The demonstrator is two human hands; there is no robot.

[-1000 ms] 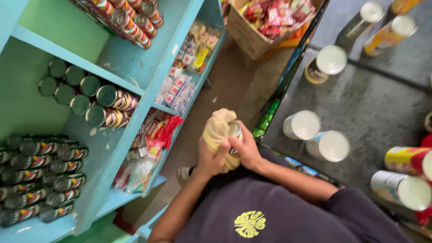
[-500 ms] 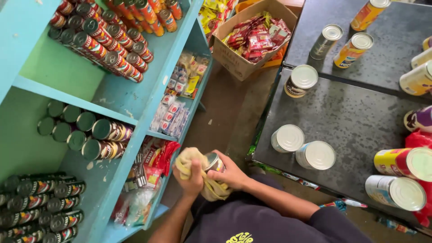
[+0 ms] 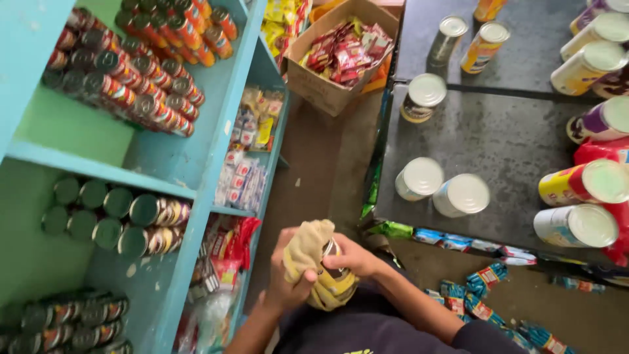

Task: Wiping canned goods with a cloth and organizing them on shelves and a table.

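Yellow cloth (image 3: 306, 248) is bunched in my left hand (image 3: 283, 282), fingers curled tight around it so it stays pressed over the top and side of the small tin (image 3: 333, 270). My right hand (image 3: 354, 257) cups that tin from the other side, fingers wrapped round its body, which keeps it steady against the rubbing. Both hands sit close to my chest, just above my dark shirt (image 3: 354, 328), so the tin is low in the middle of the view and near the turquoise shelf unit (image 3: 196, 196).

Taking that shelf unit as the landmark: on its upper board, tins with red and orange labels (image 3: 141, 72) lie on their sides in stacked rows, lids facing out. One board lower, more tins (image 3: 118, 219) lie the same way, dull silver ends toward me. At the bottom, dark tins (image 3: 65, 324) are packed alike. On the unit's far-side shelves, small flat sachets (image 3: 249, 151) hang or lean in white, yellow and red.

Beyond the unit, an open cardboard box (image 3: 314, 82) sits on the floor, full of red packets. To the right of the unit, across the floor gap, a dark table (image 3: 504, 137) carries upright cylindrical canisters with pale lids (image 3: 442, 187), and yellow, red and purple ones lying on their sides (image 3: 580, 183). Blue and green packets (image 3: 472, 298) lie on the floor below its edge.
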